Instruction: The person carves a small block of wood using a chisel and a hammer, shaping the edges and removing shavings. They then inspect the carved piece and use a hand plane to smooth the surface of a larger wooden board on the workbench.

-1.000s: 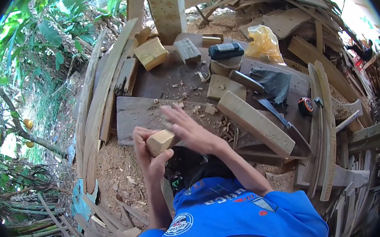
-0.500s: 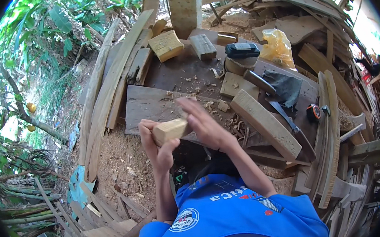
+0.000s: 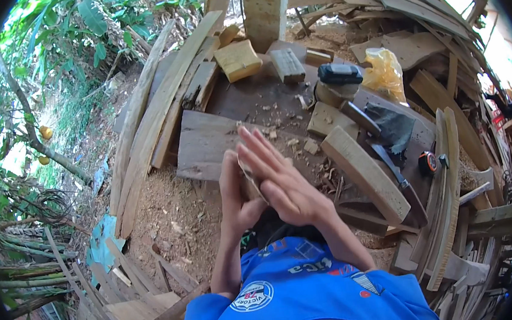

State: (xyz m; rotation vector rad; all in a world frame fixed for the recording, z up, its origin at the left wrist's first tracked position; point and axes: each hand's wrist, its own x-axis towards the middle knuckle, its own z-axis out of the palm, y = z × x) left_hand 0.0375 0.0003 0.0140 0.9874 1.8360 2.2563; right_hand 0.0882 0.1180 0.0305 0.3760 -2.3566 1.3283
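My left hand [image 3: 234,192] grips a pale wooden block [image 3: 252,189], now mostly hidden behind my right hand [image 3: 279,179], which lies flat against it with fingers stretched. Just beyond both hands is a weathered board [image 3: 202,140], with wood shavings [image 3: 272,133] about it. To the right of my right hand lie a long wooden beam [image 3: 364,175], a blade with a dark handle [image 3: 390,166], a square wooden piece [image 3: 325,120] and a dark cloth [image 3: 387,127].
Farther back sit wooden blocks [image 3: 238,61], a black case [image 3: 340,73] and a yellow plastic bag [image 3: 381,76]. A tape measure [image 3: 427,162] lies right. Long planks [image 3: 159,95] flank the left, stacked slats [image 3: 401,10] the upper right. A post [image 3: 261,10] stands at the back.
My right hand has come over the block, covering most of it. The block and both hands sit a little farther right in view, as the whole scene has shifted rightward.
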